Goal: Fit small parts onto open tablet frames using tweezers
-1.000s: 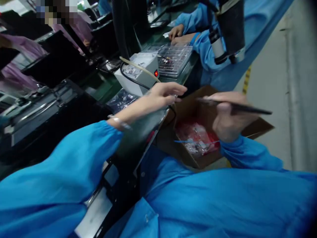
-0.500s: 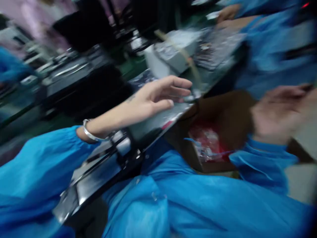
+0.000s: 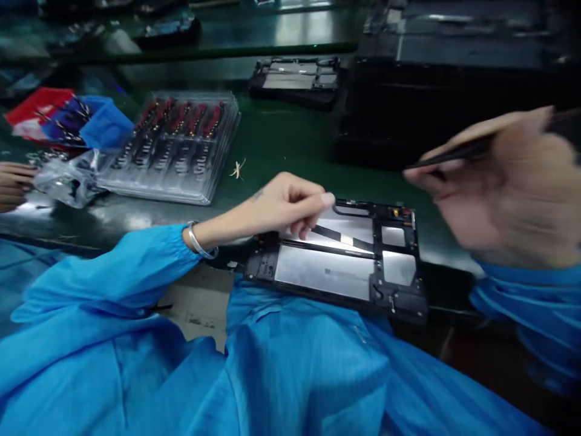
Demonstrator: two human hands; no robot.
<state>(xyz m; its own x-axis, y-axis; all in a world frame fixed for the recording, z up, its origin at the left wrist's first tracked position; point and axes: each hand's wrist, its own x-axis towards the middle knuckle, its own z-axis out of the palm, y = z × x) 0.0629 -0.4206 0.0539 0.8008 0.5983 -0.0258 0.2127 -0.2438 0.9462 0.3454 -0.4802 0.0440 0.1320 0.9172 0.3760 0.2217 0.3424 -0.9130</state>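
Observation:
An opened tablet (image 3: 327,272), with silver battery panels in a black frame, lies at the table's front edge above my lap. Over its upper left part is my left hand (image 3: 290,206), fingers curled in and thumb laid across them; what they hold, if anything, is hidden. A dark flat ribbon cable (image 3: 336,235) crosses the panels beside those fingers. Raised to the right of the tablet, my right hand (image 3: 512,188) is closed around black tweezers (image 3: 458,151), their thin tip pointing left. That hand is blurred.
Stacked clear trays (image 3: 177,181) with rows of small red-and-black parts stand at left. Beyond are a red bin (image 3: 40,103) and a blue bin (image 3: 106,124). Another person's hand (image 3: 13,184) is near a plastic bag (image 3: 68,178). A tablet (image 3: 295,79) and a black stack (image 3: 408,115) stand behind.
The view has swung left from the box on the floor to the table. My left hand has curled its fingers over the tablet; my right hand now shows tweezers and is raised over the table.

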